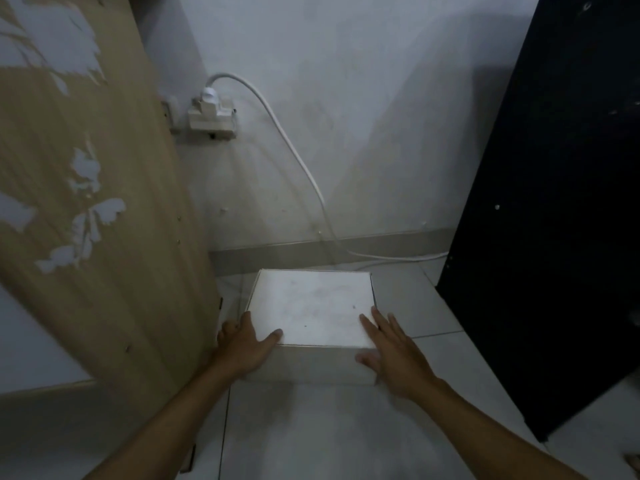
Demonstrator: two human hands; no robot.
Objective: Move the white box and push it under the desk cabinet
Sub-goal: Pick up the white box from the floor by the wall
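Observation:
A flat white box [311, 306] lies on the tiled floor in the gap between a tan wooden panel and a black panel. My left hand [242, 348] grips its near left corner, thumb on the lid, fingers down the left side. My right hand [394, 351] lies spread over the near right corner, fingers on the lid and the thumb on the front face. The box's far edge sits close to the skirting of the back wall.
The tan wooden panel [86, 202] with white leaf and butterfly marks stands at the left. The black panel [554, 220] stands at the right. On the white wall hangs a socket block [212, 120] with a white cable [298, 157] running down to the floor.

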